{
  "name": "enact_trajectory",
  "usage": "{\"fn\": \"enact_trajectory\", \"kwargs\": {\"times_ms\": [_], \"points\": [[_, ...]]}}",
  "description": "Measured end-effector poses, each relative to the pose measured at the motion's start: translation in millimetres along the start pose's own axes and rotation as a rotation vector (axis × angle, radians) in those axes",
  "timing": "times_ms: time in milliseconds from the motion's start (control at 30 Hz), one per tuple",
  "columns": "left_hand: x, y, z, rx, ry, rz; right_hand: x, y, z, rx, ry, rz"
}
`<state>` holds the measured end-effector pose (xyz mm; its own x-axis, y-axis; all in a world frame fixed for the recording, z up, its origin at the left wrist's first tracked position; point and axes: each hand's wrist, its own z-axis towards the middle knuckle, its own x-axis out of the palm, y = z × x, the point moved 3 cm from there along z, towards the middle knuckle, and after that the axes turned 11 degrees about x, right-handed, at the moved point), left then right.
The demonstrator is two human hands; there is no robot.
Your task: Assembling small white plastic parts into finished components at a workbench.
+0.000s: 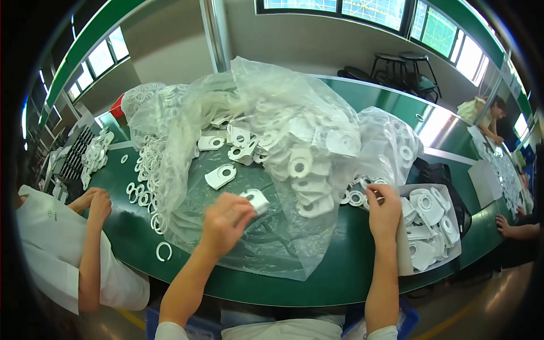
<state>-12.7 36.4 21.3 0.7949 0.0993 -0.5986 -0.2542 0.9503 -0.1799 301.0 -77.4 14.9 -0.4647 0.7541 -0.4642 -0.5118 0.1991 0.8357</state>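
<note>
My left hand (225, 222), slightly blurred, is closed on a white plastic part (256, 200) with a round opening, above the clear plastic sheet. Another such part (221, 176) with a round hole lies flat just beyond it. On the right, the fingers of my right hand (385, 212) are pinched together over some small white rings (356, 198). Whatever is between those fingertips is too small to make out. Beside this hand stands an open cardboard box (405, 249) filled with white plastic parts (426, 212).
A large clear plastic bag (306, 249) spreads over the green table (249, 289), with many white parts heaped in it. Loose white rings (148, 170) lie left of it. A second bag (388, 133) holds rings. Co-workers' hands (97, 205) rest at the left and right (508, 228).
</note>
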Motion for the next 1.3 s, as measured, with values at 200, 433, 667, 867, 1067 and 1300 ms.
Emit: {"fn": "enact_trajectory", "kwargs": {"times_ms": [200, 433, 667, 867, 1067, 1300], "points": [[36, -54, -18, 0.43, 0.433, -0.248, 30, 43, -40, -0.179, 0.311, 0.176], [30, -54, -18, 0.323, 0.47, -0.32, 81, 51, -82, -0.551, 0.718, 0.037], [27, -49, -16, 0.251, 0.479, -0.394, 80, 54, -82, -0.565, 0.703, -0.021], [32, -21, -16, -0.255, 0.353, -0.33, 79, 58, -84, -0.563, 0.682, -0.06], [48, -27, -13, -0.34, 0.364, -0.226, 75, 59, -85, -0.511, 0.72, -0.014], [50, -39, -16, -0.427, 0.366, -0.319, 74, 58, -87, -0.552, 0.719, -0.079]]}}
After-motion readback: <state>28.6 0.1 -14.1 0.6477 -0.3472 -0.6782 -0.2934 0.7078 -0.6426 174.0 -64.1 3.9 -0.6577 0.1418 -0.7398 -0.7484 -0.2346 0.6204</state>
